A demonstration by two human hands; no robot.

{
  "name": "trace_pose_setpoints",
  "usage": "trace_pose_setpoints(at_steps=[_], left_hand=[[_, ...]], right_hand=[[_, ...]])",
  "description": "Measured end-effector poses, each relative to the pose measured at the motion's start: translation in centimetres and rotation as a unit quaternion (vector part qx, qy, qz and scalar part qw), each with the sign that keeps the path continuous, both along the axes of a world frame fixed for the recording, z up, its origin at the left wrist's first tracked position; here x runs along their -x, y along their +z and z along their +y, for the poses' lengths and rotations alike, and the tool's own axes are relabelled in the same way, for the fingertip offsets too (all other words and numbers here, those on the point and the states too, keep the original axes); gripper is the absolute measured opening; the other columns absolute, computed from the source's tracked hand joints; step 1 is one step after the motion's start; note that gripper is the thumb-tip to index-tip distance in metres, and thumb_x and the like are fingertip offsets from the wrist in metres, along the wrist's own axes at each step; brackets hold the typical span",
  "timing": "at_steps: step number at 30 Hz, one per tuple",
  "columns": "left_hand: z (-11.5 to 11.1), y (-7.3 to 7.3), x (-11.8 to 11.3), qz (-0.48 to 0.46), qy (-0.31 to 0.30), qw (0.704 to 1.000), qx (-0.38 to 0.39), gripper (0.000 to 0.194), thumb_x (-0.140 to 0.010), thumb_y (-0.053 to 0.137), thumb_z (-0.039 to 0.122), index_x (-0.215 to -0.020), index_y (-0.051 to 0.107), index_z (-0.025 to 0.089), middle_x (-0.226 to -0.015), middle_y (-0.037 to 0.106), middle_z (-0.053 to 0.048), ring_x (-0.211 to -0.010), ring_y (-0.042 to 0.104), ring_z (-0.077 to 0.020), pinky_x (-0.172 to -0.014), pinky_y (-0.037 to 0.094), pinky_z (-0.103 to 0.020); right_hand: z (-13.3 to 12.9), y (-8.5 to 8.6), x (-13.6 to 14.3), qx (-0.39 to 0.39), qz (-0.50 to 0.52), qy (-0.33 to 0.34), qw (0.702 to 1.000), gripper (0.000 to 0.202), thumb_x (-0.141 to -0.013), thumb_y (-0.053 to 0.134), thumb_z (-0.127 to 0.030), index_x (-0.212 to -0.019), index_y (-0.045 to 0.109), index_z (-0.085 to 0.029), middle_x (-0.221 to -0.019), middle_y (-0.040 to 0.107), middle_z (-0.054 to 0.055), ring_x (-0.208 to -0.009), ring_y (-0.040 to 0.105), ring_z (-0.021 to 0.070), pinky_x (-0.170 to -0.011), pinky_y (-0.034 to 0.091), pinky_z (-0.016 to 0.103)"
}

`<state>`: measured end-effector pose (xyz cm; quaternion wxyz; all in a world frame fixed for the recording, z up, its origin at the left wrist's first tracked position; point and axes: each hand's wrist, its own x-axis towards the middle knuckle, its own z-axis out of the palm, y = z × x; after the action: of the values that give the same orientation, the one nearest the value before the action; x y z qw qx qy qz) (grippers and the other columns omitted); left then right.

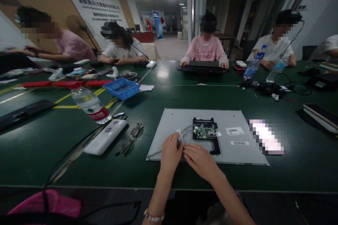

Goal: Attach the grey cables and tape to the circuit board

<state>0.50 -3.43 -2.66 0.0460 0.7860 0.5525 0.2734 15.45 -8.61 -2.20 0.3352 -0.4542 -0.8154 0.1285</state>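
Observation:
A flat grey display panel lies back side up on the green table. On it sits a black bracket with a green circuit board, and thin grey cables run left from the board. My left hand is closed over the cables, its fingertips at a small whitish strip that looks like tape. Close beside it, my right hand has its fingers bent together at the cables. What its fingertips hold is hidden.
Left of the panel are eyeglasses, a white power bank, a water bottle and a blue tray. A phone lies right of the panel. Several people sit across the table, one holding a dark panel.

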Motion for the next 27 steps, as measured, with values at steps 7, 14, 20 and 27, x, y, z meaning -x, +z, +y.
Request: trace_pose_setpoints(at_steps=[7, 14, 20, 27], left_hand=[[-0.3, 0.5, -0.1, -0.011, 0.008, 1.0, -0.015, 0.021, -0.084, 0.048, 0.015, -0.105, 0.053, 0.017, -0.1, 0.061, -0.008, -0.097, 0.058, -0.024, -0.087, 0.045, -0.04], [-1.3, 1.2, -0.2, -0.054, -0.015, 0.995, -0.081, 0.026, -0.088, 0.045, 0.016, -0.113, 0.051, 0.017, -0.119, 0.054, -0.01, -0.113, 0.05, -0.0241, -0.099, 0.04, -0.043], [-2.2, 1.2, -0.3, -0.038, -0.076, 0.993, -0.087, 0.024, -0.088, 0.046, 0.016, -0.111, 0.053, 0.019, -0.113, 0.057, -0.009, -0.109, 0.053, -0.023, -0.096, 0.042, -0.042], [-2.2, 1.1, -0.2, 0.031, -0.081, 0.995, -0.048, 0.025, -0.085, 0.05, 0.016, -0.11, 0.054, 0.019, -0.112, 0.059, -0.009, -0.104, 0.055, -0.0246, -0.092, 0.044, -0.042]], right_hand=[[-0.1, 0.1, -0.2, -0.02, 0.013, 0.004, 1.0, 0.027, -0.088, 0.045, -0.016, -0.107, 0.063, -0.019, -0.107, 0.066, 0.006, -0.106, 0.057, 0.0181, -0.096, 0.046, 0.036], [-0.3, 1.0, -2.4, -0.09, 0.09, -0.072, 0.989, 0.031, -0.088, 0.043, -0.014, -0.112, 0.06, -0.021, -0.11, 0.065, 0.006, -0.109, 0.055, 0.0183, -0.097, 0.045, 0.037], [0.5, 0.3, -10.6, -0.045, 0.057, -0.196, 0.978, 0.031, -0.086, 0.044, -0.023, -0.113, 0.06, -0.022, -0.11, 0.064, 0.008, -0.105, 0.058, 0.0218, -0.096, 0.044, 0.045], [2.1, -0.3, -15.3, 0.094, -0.061, -0.118, 0.987, 0.047, -0.08, 0.054, -0.027, -0.126, 0.048, -0.024, -0.125, 0.056, 0.006, -0.115, 0.051, 0.0215, -0.1, 0.04, 0.041]])
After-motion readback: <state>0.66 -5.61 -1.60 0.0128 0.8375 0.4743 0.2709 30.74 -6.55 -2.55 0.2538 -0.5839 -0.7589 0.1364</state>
